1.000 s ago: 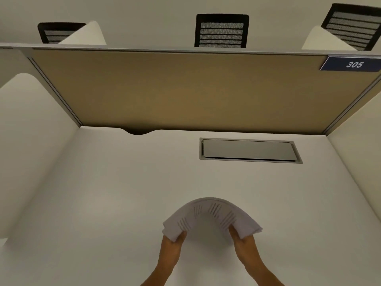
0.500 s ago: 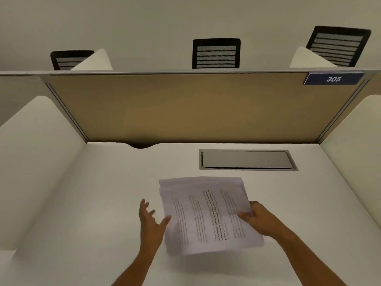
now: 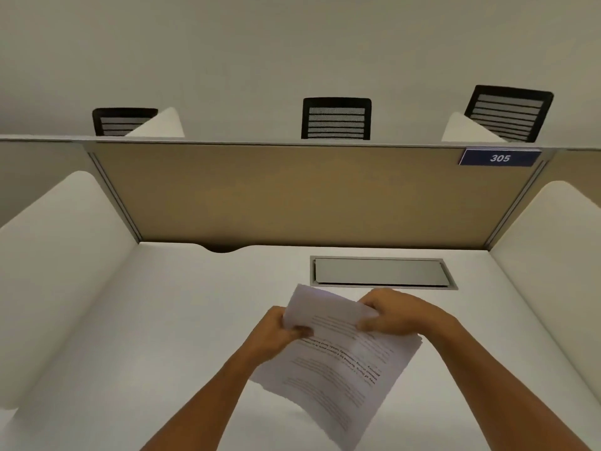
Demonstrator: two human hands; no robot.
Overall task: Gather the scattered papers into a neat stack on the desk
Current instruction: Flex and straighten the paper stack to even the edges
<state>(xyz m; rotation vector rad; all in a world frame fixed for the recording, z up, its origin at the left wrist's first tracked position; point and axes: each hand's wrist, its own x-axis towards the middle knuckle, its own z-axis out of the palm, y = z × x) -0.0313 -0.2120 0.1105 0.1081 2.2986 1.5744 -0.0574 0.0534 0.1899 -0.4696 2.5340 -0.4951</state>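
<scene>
The sheaf of printed papers (image 3: pixel 338 353) is off the table, held in the air over its near middle, tilted so the far end is high and the near end droops toward the person. The sheets are not square: the near-right edges fan out in steps, and the far end curls over toward the left hand.

The left hand (image 3: pixel 276 333) pinches the far-left corner, fingers (image 3: pixel 300 330) closed over the top sheet with the thumb side hidden beneath. The right hand (image 3: pixel 393 315) grips the far-right edge, fingers curled shut onto the papers. Both holds sit at the same far end, so most of the sheaf hangs unsupported.

That is the likely trouble: with only one end clamped, the lower sheets could slide out under their own weight and spill back onto the table (image 3: pixel 162 320), undoing the gathering. A tight pinch on the curled corner could also crease or tear the top page. If the sheaf is set down without first tapping the edges level, the stack would probably land skewed. The recessed metal cable hatch (image 3: pixel 380 271), just beyond the hands near the table's far edge, could snag a corner if the papers are laid too far forward.
</scene>
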